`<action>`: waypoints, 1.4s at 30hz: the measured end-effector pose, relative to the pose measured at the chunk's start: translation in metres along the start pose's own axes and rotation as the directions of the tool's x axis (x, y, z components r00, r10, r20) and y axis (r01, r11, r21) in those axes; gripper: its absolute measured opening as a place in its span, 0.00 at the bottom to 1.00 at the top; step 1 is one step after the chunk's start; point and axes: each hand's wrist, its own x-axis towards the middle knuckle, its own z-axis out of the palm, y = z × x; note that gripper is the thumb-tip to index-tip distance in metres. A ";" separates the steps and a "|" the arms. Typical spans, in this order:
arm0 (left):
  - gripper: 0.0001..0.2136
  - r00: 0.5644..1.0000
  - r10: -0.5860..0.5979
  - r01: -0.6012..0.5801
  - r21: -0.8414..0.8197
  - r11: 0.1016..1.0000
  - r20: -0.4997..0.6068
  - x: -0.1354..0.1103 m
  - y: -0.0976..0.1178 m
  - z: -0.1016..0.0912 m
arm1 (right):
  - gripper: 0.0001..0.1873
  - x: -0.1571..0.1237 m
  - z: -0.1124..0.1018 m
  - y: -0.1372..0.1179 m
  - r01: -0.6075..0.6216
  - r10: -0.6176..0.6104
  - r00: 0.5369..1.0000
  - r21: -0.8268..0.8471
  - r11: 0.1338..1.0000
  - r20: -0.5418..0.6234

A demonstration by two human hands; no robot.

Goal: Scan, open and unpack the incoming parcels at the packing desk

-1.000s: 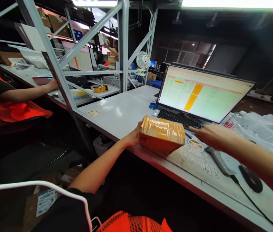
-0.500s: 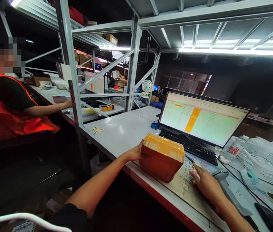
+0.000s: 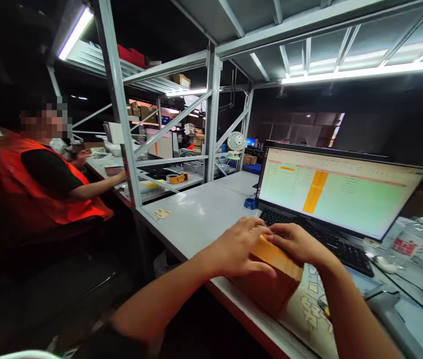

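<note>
Head view: a cardboard box (image 3: 271, 291), its top covered in shiny yellow-brown packing tape, sits at the near edge of a pale desk (image 3: 192, 207). The left hand (image 3: 239, 244) holds it, spread wide, thumb along the near side and fingers over the top. The right hand (image 3: 297, 242) touches the taped top with bent fingers, close to the left fingertips; whether they pinch anything cannot be told. Behind stand a black keyboard (image 3: 333, 247) and a monitor (image 3: 331, 192) showing a spreadsheet. A handheld scanner (image 3: 391, 311) lies right of the right forearm. At far left, a co-worker in an orange vest (image 3: 56, 194) sits at another desk.
</note>
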 end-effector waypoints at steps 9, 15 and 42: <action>0.31 0.931 -0.074 -0.085 0.409 0.909 0.357 0.064 0.015 0.008 | 0.20 0.008 -0.004 0.016 -0.028 0.028 0.999 0.053 0.998 0.016; 0.33 0.943 -0.072 -0.063 0.388 0.920 0.325 0.061 0.015 0.019 | 0.24 0.009 -0.003 0.020 -0.104 0.099 0.994 0.132 0.986 0.040; 0.24 0.905 0.303 -0.201 0.327 0.923 -0.299 -0.047 0.031 0.051 | 0.29 0.025 -0.011 -0.001 -0.141 0.086 0.988 -0.546 0.826 -0.125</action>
